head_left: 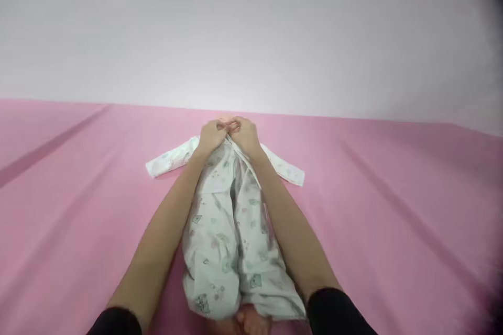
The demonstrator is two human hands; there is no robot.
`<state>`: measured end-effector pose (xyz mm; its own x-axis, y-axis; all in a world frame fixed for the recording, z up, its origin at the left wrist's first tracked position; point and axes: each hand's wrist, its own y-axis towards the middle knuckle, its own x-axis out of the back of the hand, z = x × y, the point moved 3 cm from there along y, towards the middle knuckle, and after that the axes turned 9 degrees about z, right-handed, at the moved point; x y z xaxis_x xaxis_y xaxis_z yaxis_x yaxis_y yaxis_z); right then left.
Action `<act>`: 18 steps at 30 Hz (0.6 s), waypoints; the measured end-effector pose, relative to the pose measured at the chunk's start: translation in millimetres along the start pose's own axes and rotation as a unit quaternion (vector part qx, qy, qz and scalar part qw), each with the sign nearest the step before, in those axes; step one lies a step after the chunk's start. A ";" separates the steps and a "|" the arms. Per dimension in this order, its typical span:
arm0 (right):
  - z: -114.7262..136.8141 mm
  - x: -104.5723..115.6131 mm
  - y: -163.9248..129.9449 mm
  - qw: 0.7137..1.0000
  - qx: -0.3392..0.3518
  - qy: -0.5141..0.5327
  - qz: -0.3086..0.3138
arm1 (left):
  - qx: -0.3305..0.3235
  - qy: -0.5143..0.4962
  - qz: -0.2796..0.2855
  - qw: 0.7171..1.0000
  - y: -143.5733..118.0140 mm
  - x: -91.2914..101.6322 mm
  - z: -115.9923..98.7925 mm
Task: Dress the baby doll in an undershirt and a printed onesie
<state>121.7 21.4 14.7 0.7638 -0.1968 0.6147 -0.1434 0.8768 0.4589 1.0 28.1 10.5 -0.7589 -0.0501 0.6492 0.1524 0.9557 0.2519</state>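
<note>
A white long-sleeved baby romper [214, 251] with small printed animals lies lengthwise below me, its sleeves spread to either side. It is on a small baby-like figure, and I cannot tell if it is a doll. Bare feet [254, 320] show past the lower hem. At the neck end, my left hand [212, 135] is closed, its fingertips pinching the cloth. Beside it, nearly touching, my right hand [244, 135] is closed too, at the top of the romper's front edge. My hands hide the collar and most of the head.
The romper rests on a pink padded surface [373, 251] with long creases. Behind it rises a plain white wall or panel [251, 36]. Ceiling lights and blurred structures show above the panel's top edge.
</note>
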 end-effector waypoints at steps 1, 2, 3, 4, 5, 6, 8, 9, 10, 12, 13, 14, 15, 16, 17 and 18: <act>-1.1 -0.3 -0.6 1.000 0.000 -0.008 0.000 | 0.006 0.011 0.002 1.000 -0.9 0.3 -0.8; -2.2 -0.6 -1.1 1.000 -0.001 -0.013 0.001 | 0.009 0.018 0.004 1.000 -1.7 0.7 -1.7; -3.5 -0.9 -1.5 1.000 -0.004 -0.014 0.001 | 0.011 0.022 0.006 1.000 -2.4 1.0 -2.3; -4.9 -1.4 -1.9 1.000 -0.008 -0.011 0.001 | 0.010 0.023 0.008 1.000 -3.0 1.4 -2.7; -6.2 -1.9 -2.2 1.000 -0.013 -0.005 0.001 | 0.007 0.022 0.009 1.000 -3.3 1.5 -2.7; -7.5 -2.6 -2.4 1.000 -0.019 0.006 0.002 | 0.002 0.017 0.010 1.000 -3.2 1.6 -2.0; -9.9 -4.3 -2.7 0.999 -0.040 0.037 0.001 | -0.012 -0.011 0.007 1.000 -1.5 1.1 1.8; -10.9 -5.0 -2.9 0.997 -0.056 0.056 -0.005 | -0.019 -0.032 0.005 0.999 0.1 0.4 5.0; -12.0 -5.4 -3.1 0.994 -0.075 0.080 -0.014 | -0.025 -0.058 0.005 0.998 2.1 -0.6 8.7; -14.8 -6.4 -3.7 0.978 -0.131 0.157 -0.035 | -0.038 -0.113 0.015 0.993 6.3 -3.1 16.2; -16.7 -7.2 -4.1 0.964 -0.167 0.202 -0.042 | -0.045 -0.136 0.024 0.989 8.1 -4.2 19.0; -18.4 -8.1 -4.6 0.948 -0.201 0.242 -0.045 | -0.055 -0.150 0.033 0.987 9.2 -4.9 20.5; -19.8 -8.8 -5.0 0.934 -0.228 0.272 -0.044 | -0.066 -0.151 0.040 0.985 9.5 -4.9 20.6; -21.0 -9.3 -5.3 0.924 -0.248 0.287 -0.042 | -0.079 -0.137 0.045 0.986 8.7 -4.3 19.0; -21.8 -9.3 -5.4 0.920 -0.258 0.291 -0.040 | -0.093 -0.106 0.048 0.989 7.0 -3.0 15.8; -22.4 -9.0 -5.5 0.920 -0.261 0.289 -0.040 | -0.106 -0.062 0.049 0.991 4.2 -1.2 11.3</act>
<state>129.7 28.3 -7.7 0.9876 -0.1353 0.0795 0.1337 0.9907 0.0250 -4.6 35.5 2.7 -0.8035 0.0883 0.5887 0.3489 0.8711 0.3455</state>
